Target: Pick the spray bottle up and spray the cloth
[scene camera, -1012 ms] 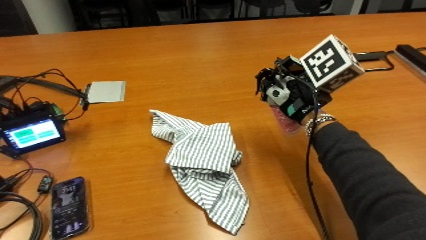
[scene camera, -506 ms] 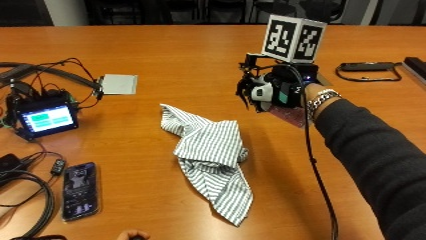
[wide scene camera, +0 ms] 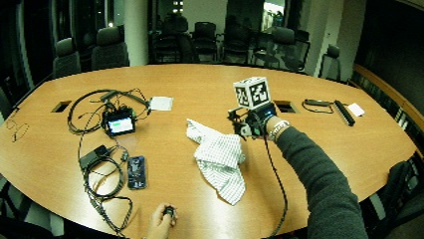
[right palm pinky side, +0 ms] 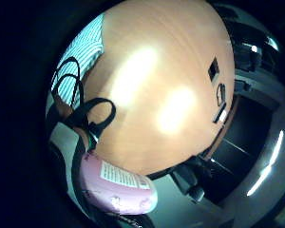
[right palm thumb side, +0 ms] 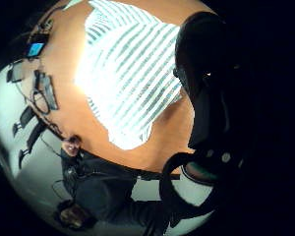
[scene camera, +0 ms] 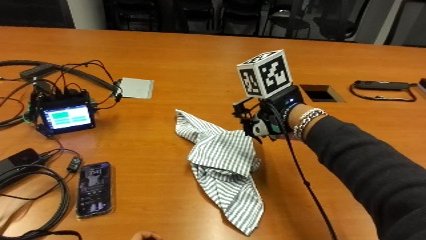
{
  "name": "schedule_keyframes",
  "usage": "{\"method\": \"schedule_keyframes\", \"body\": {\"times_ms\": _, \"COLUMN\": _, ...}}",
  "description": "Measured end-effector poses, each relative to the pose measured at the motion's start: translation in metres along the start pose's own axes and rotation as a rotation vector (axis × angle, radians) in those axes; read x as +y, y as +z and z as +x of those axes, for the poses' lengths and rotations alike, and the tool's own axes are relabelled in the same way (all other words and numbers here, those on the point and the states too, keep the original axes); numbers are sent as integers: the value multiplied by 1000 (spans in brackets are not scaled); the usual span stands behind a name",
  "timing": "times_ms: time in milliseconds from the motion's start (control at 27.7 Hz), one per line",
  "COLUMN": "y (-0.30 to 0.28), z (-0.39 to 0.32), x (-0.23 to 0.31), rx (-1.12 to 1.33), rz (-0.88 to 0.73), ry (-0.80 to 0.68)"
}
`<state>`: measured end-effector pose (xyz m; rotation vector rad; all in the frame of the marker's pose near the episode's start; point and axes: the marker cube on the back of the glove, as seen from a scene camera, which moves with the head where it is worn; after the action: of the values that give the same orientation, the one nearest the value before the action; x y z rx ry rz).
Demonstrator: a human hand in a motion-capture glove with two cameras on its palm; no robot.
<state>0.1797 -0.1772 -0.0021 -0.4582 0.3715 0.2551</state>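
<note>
A white cloth with thin dark stripes (scene camera: 223,162) lies crumpled on the wooden table (scene camera: 200,55). My gloved right hand (scene camera: 274,119) hovers at the cloth's right edge, fingers curled round the spray bottle. The bottle's white sprayer head (scene camera: 256,131) peeks out on the side toward the cloth. In the little finger side palm view the bottle's pink labelled body (right palm pinky side: 118,187) sits against the palm. The thumb side palm view is filled by the striped cloth (right palm thumb side: 130,73) just below, with the bottle's dark head (right palm thumb side: 206,78) beside it. The wide outside view shows the hand (wide scene camera: 255,120) beside the cloth (wide scene camera: 218,154).
A small screen device (scene camera: 65,114) with tangled cables stands at the left. A phone (scene camera: 95,187) lies near the front edge and a grey pad (scene camera: 136,88) behind the cloth. A table cutout (scene camera: 321,92) and a black strap (scene camera: 378,86) are at the right.
The outside camera has shifted. My hand with the bottle has come closer to the cloth, from a gap beside it to right at its edge.
</note>
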Motion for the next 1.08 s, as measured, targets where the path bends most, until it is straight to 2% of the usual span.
{"method": "schedule_keyframes", "body": {"times_ms": 362, "y": 40, "z": -6, "x": -13, "rx": 94, "rz": -109, "ry": 18}}
{"method": "schedule_keyframes", "body": {"times_ms": 578, "y": 19, "z": -8, "x": -8, "rx": 85, "rz": -45, "ry": 9}}
{"method": "schedule_keyframes", "body": {"times_ms": 723, "y": -23, "z": -17, "x": 6, "rx": -59, "rz": 132, "ry": -65}}
{"method": "schedule_keyframes", "body": {"times_ms": 904, "y": -71, "z": -32, "x": 40, "rx": -321, "rz": 533, "ry": -219}}
{"method": "schedule_keyframes", "body": {"times_ms": 1085, "y": -100, "z": -63, "x": 53, "rx": -498, "rz": 805, "ry": -341}}
